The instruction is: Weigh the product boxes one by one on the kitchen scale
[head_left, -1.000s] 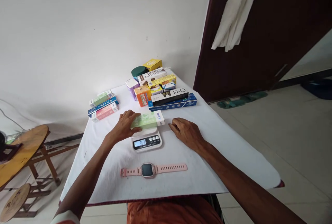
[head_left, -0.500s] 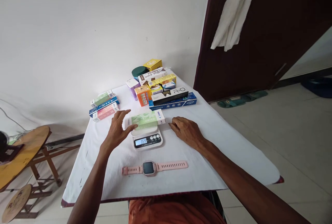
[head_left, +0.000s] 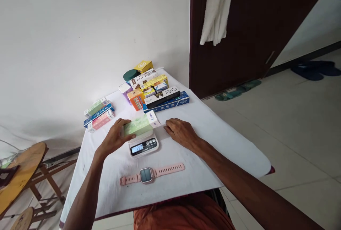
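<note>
A green and white box (head_left: 140, 123) lies across the top of a white digital scale (head_left: 144, 146). My left hand (head_left: 114, 136) has its thumb and fingers closed around the left end of this box. The scale's lit display appears to read 220. To the right of the scale, my right hand (head_left: 181, 131) rests on the white cloth, fingers curled in, with nothing seen in them. A pink-strapped smartwatch (head_left: 146, 175) is laid out flat in front of the scale.
Left on the table (head_left: 202, 166) are a pink box (head_left: 101, 120), a blue box (head_left: 99, 115) and another green box (head_left: 96, 106). Several packages stand behind the scale, including an orange box (head_left: 136, 98) and a black-and-white box (head_left: 162, 97). A wooden stool (head_left: 23, 173) stands at left.
My left hand has closed onto the end of the green and white box. The scale's reading has dropped from about 354 to 220. The camera view has shifted; my right hand stays curled.
</note>
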### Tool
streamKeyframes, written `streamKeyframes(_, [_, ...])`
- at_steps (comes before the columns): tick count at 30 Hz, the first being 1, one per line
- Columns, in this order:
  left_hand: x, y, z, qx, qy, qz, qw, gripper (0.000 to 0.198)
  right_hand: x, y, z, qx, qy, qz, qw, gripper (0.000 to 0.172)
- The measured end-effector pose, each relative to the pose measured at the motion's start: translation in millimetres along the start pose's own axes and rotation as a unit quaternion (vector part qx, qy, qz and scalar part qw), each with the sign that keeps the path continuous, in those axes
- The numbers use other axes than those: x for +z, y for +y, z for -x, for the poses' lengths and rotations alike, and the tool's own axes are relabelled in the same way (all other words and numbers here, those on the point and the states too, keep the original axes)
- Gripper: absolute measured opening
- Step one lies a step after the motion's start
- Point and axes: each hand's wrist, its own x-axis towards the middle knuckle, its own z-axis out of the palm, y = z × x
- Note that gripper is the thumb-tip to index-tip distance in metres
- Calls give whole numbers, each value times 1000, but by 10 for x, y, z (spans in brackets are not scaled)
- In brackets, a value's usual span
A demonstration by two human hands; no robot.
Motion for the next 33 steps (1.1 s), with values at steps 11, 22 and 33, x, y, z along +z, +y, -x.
streamKeyframes(11, [-10, 507, -1429, 63, 72, -115, 989, 56, -5, -11, -3, 3, -6, 3, 1000, 20])
streamKeyframes(22, [326, 387, -1824, 29, 41, -153, 987, 72, 77, 23, 17, -10, 1, 12, 1000, 17])
streamKeyframes(33, [5, -306, -756, -7, 145, -68, 987, 67, 186, 118, 65, -52, 86, -3, 995, 25])
